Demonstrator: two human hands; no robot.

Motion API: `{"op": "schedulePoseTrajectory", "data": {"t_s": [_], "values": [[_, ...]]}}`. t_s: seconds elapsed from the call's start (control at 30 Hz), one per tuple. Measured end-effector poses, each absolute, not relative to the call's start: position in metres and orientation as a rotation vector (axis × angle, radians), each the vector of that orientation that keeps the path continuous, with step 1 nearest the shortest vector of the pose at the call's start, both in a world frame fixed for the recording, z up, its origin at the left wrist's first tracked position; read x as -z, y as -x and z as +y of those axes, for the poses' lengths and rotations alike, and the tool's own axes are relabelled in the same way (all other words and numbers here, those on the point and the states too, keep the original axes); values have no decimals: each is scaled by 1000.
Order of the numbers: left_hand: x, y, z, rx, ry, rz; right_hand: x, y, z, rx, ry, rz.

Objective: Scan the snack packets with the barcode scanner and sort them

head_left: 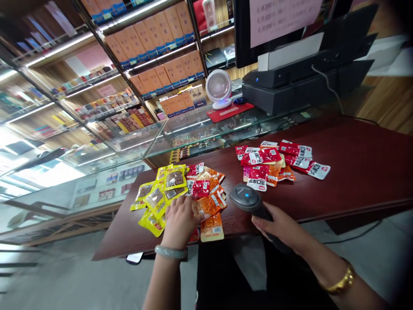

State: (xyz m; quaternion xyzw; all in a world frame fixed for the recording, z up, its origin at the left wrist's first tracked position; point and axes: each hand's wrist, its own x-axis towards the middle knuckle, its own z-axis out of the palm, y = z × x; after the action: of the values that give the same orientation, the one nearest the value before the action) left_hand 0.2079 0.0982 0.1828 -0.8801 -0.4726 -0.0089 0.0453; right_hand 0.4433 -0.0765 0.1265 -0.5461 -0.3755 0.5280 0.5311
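My right hand (277, 224) is wrapped round the handle of a dark barcode scanner (247, 198) with a blue light on its head. The scanner hangs over the table's near edge. My left hand (181, 215) reaches into the left pile, its fingers and thumb closed at the left end of an orange snack packet (211, 204). Yellow snack packets (155, 198) lie heaped left of that hand. Red-and-white packets (200, 188) and another orange packet (212, 227) are to its right. A second pile of red-and-white packets (265, 156) and orange ones (274, 174) lies farther right.
The dark red tabletop (351, 159) borders a glass display case (206, 133). On the case are a white fan (219, 88), a red mat (229, 113) and black checkout equipment (290, 82) with a cable. Shelves of boxed goods (155, 34) stand behind.
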Motion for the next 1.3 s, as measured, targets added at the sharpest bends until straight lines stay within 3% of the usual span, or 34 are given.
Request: {"op": "schedulePoseTrajectory", "data": {"t_s": [0.27, 0.53, 0.9, 1.13, 1.3], "values": [[-165, -214, 93, 404, 2772, -1596, -115, -430, -92, -1315, 1340, -911], [-152, -240, 91, 1296, 3009, -2018, -128, -426, -90, -1173, 1292, -1093], [-150, -291, 97, 1619, 3185, -1957, -124, -442, -92, -1185, 1239, -1070], [-161, -393, 107, 1824, 3626, -1866, -120, -456, -104, -1159, 1281, -874], [-166, -438, 112, 1451, 3873, -1861, -117, -463, -107, -1152, 1283, -815]]}}
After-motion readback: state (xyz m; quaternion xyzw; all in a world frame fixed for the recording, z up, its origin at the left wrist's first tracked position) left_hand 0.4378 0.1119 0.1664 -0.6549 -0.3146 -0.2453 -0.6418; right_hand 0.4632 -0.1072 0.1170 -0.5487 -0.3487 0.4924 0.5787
